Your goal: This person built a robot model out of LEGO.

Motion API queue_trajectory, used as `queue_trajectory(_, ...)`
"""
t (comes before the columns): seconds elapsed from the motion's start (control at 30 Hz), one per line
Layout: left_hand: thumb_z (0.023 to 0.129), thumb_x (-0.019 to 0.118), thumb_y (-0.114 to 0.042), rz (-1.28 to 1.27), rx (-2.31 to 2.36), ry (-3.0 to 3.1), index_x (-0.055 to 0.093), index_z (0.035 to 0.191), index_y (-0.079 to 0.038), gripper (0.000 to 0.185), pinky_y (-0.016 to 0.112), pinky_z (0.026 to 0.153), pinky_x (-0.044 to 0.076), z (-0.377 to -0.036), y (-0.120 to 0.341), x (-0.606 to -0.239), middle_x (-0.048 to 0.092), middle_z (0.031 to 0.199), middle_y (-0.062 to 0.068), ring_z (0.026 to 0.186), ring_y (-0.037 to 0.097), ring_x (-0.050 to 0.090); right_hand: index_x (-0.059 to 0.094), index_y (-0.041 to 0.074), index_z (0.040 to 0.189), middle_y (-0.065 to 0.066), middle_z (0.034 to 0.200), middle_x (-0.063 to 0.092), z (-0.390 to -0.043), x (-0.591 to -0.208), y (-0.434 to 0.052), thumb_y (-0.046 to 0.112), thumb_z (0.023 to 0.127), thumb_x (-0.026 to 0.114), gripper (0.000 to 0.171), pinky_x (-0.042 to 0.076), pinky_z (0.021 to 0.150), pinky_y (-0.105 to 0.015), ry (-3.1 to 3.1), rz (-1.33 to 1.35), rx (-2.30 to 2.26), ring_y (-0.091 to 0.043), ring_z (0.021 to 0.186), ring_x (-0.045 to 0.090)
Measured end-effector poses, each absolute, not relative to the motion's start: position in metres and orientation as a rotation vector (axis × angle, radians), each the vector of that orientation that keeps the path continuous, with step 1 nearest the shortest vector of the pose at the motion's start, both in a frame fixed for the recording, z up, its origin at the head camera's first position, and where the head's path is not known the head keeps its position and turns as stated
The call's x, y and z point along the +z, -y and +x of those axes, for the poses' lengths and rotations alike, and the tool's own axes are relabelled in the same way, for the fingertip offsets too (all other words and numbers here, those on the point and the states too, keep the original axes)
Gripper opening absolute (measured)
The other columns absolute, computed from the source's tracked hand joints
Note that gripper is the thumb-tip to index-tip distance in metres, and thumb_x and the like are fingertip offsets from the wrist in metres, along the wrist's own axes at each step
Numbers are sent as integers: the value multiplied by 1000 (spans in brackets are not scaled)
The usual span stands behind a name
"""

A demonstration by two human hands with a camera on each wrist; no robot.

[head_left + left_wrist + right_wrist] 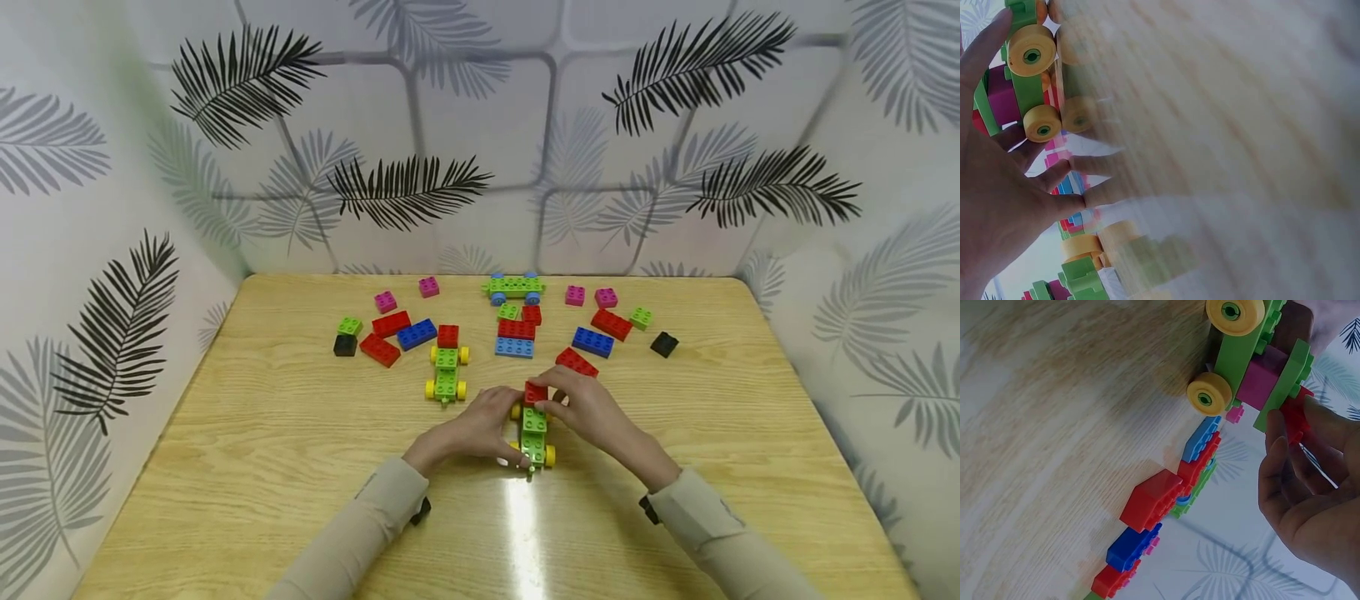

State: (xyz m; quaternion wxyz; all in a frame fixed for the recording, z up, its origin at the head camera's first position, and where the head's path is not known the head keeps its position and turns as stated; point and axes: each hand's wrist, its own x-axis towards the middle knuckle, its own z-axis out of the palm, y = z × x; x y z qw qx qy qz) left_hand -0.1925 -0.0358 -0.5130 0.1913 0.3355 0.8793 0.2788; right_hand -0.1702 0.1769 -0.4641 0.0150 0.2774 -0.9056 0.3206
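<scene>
A leaf-patterned backdrop (pixel 480 242) stands behind the wooden table (pixel 262 467). Over its near middle come two hands, with the near toy car between them. The left hand (pixel 480 427) lies along the car's left side, its span fairly wide, and looks to hold it, thumb at the near end and fingers by the far wheel. The right hand (pixel 596 408) is narrower, pinching a small block at the car's far end.

The near toy car (pixel 533 442), green on yellow wheels, has its long axis running near to far. The relation that counts, I judge, is along that axis: the pinched block sits at the far end, on a green block, the right hand nearest it, the left bracing from the side.

A second toy car (pixel 446 375) stands farther left, pointing likewise, and a green base with blue wheels (pixel 513 287) lies crosswise at the far edge. A long red brick (pixel 577 362) lies just beyond the right hand. Smallest are the purple block (pixel 1263 376) under the car's upper green block and the pinched red block (pixel 535 393); whether that is fully seated I cannot tell
</scene>
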Motion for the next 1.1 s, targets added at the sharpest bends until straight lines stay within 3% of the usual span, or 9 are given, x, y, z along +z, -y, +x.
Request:
queue_trajectory(0.6, 73, 78, -54, 997, 715, -2491, 26, 152, -13, 103, 47, 116, 11, -190, 34, -513, 35, 151, 6, 142, 27, 21, 69, 7, 115, -3, 102, 66, -170, -459, -179, 13, 85, 74, 30, 49, 64, -24, 2822, 841, 785, -10, 75, 58)
queue_trajectory(1.1, 78, 76, -51, 1039, 690, -2462, 20, 154, -13, 102, 52, 115, 12, -192, 35, -507, 34, 151, 9, 142, 28, 22, 69, 6, 115, -7, 104, 69, -174, -447, -187, 9, 84, 74, 32, 51, 63, -27, 2942, 804, 724, -12, 73, 60)
